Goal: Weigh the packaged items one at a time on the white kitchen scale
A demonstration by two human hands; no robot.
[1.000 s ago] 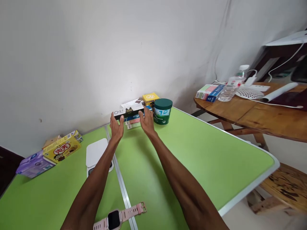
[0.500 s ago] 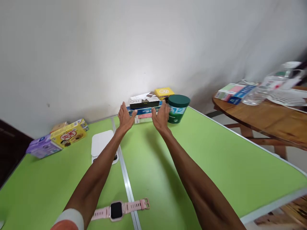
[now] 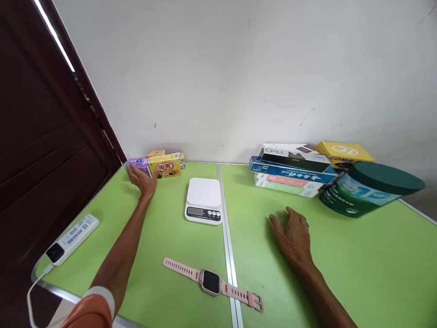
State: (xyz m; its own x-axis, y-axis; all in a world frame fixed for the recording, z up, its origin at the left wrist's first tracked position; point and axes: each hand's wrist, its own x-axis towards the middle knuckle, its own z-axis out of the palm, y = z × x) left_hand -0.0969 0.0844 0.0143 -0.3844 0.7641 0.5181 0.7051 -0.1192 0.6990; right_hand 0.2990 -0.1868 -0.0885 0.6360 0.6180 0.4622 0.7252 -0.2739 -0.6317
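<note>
My left hand [image 3: 143,181] reaches to the back left, fingers spread, in front of a purple box [image 3: 139,163] and a yellow snack box [image 3: 165,166]; whether it touches them I cannot tell. Over the right half of the table my right hand [image 3: 293,234] hovers with fingers apart, holding nothing. Beyond it is a stack with a white-and-black box [image 3: 295,154], a blue box [image 3: 293,171] and a pink-and-green box [image 3: 287,183]. A green tub [image 3: 368,191] stands beside them. A white kitchen scale [image 3: 204,200] lies between my hands, and a pink-strapped smartwatch [image 3: 210,281] lies nearer me.
A yellow box [image 3: 344,152] sits against the wall behind the tub. On the left edge of the green table [image 3: 164,223] lies a white device [image 3: 73,239] with a cable [image 3: 30,296]. A dark door [image 3: 44,136] stands at the left.
The view has turned left. My left hand has gone from the box stack to the snack boxes at the left. My right hand has drawn back from the stack toward me.
</note>
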